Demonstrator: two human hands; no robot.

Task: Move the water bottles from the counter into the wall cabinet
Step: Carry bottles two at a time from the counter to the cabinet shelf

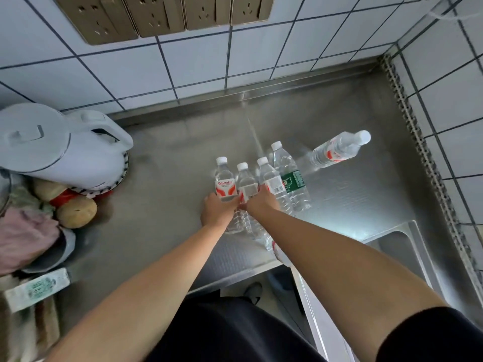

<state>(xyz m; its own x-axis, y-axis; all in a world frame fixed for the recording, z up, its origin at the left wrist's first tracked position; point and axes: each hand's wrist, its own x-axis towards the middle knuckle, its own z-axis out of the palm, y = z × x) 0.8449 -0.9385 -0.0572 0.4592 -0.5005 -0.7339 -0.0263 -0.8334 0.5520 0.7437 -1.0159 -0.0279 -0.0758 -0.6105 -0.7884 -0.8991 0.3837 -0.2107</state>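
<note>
On the steel counter (162,163), four water bottles stand in a close row. The left hand (218,212) grips the Wahaha bottle (224,178), named in red on its white label. The right hand (261,202) seems to close its fingers (262,190) round the second bottle (244,176). Next come the barcode-labelled bottle (271,181) and the green-labelled bottle (290,176). Well apart to the right, the fallen bottle (339,150) lies on its side.

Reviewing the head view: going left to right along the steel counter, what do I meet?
White kettle → red-label bottle → white-label bottle → barcode-label bottle → green-label bottle → separate bottle → sink.
</note>
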